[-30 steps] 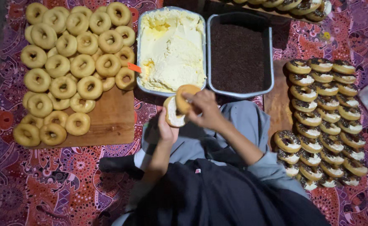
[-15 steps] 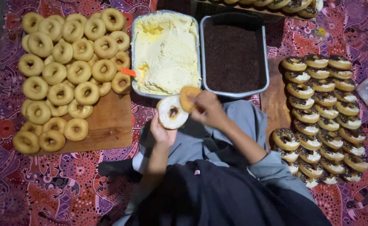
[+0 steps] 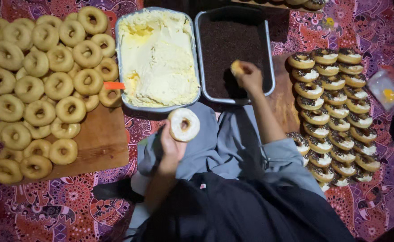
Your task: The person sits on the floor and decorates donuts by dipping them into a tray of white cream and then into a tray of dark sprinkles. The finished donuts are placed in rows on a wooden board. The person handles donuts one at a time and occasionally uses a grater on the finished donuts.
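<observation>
- So, the left hand (image 3: 171, 145) held a donut half (image 3: 183, 124) up by its edge, white cream side facing the camera, hole showing dark in the middle. It sat just below the front edge of the cream tray (image 3: 122, 54), over the person's grey lap.
- Right hand (image 3: 250, 75) was out over the sprinkle tray (image 3: 268, 49), fingers pinched round the other half (image 3: 236, 67), a small pale-yellow piece held right above the dark sprinkles. Couldn't tell if it was actually touching them.
- Both hands were closed on their pieces, neither one spread wide.
- Cream tray was packed with pale yellow cream (image 3: 156, 54), pretty lumpy on top, and sat right beside the sprinkle tray, edges almost touching.
- An orange handle (image 3: 113, 85) poked out over the cream tray's left rim.
- Left of that, a wooden board (image 3: 103, 143) carried a big crowd of plain donuts (image 3: 36, 85), some stacked on each other, with the board's near right corner bare.
- Off to the right, finished donuts (image 3: 336, 112) with cream and dark sprinkles lay in overlapping rows, some on a second board (image 3: 284, 101).
- Everything rested on a red and purple patterned cloth (image 3: 58, 201).
- A little plastic bag (image 3: 385, 92) with something yellow inside lay at the far right edge.
</observation>
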